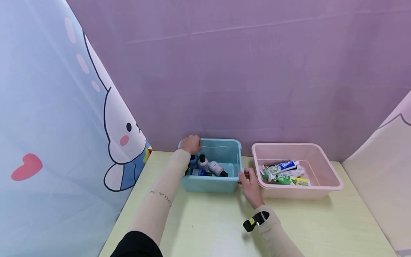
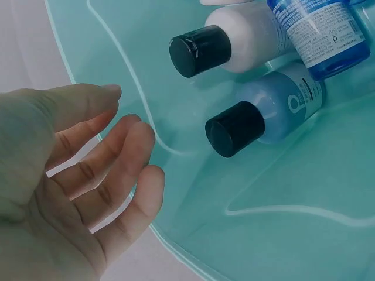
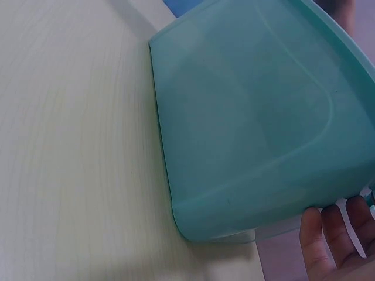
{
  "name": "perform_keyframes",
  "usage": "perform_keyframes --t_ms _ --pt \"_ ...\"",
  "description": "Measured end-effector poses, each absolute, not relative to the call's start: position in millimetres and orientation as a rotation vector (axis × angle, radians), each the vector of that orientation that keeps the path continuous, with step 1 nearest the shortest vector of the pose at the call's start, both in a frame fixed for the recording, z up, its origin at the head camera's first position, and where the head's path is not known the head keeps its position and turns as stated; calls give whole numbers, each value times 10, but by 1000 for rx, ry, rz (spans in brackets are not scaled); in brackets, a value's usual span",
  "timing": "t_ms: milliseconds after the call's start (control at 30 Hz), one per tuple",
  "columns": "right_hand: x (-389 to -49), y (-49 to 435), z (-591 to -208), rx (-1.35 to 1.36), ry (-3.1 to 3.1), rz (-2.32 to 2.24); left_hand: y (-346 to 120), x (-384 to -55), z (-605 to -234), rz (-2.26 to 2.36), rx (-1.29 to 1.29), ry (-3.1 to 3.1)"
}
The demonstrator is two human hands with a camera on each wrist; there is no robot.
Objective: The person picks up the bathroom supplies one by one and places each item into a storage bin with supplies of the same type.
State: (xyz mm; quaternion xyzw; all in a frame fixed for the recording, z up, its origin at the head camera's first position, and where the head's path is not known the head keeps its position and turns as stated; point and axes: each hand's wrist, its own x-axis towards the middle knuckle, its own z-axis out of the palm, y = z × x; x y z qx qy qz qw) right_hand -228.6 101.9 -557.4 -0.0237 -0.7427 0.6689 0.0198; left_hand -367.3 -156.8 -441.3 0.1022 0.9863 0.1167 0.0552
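Observation:
A teal plastic bin (image 1: 208,185) stands on the table, with several small black-capped bottles (image 1: 216,168) lying and leaning in its left half. At the bin's back left corner is my left hand (image 1: 191,144). In the left wrist view, its fingers curve loosely over the rim with a gap to the thumb, holding nothing. Beyond the fingertips lie a light-blue bottle (image 2: 287,105) and a whitish one (image 2: 252,38). My right hand (image 1: 251,189) holds the bin's right rim near the front. Its fingers (image 3: 313,234) touch the outer side below the rim; the thumb lies on top.
To the right stands a pink bin (image 1: 298,192) holding several toothpaste tubes (image 1: 284,166). The right hand occupies the narrow gap between the bins. Behind both hangs a purple cloth (image 1: 224,71), and a printed blue cloth (image 1: 57,107) covers the left side. Pale wooden tabletop (image 1: 208,225) extends in front.

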Motion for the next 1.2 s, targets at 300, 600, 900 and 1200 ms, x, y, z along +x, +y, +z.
perform_keyframes --t_ms 300,600,900,1200 --pt "-2298 1025 -5578 -67 -2281 2081 -1604 -3594 -4323 413 289 2953" --pt "-2293 1055 -5583 -76 -2275 2062 -1603 -3397 -4236 509 336 2967" --pt "-2284 1063 -5580 -88 -2288 2063 -1576 -3187 -4274 618 395 3013" --pt "-2272 1056 -5581 -71 -2337 2049 -1598 -2910 -4350 796 493 3097"
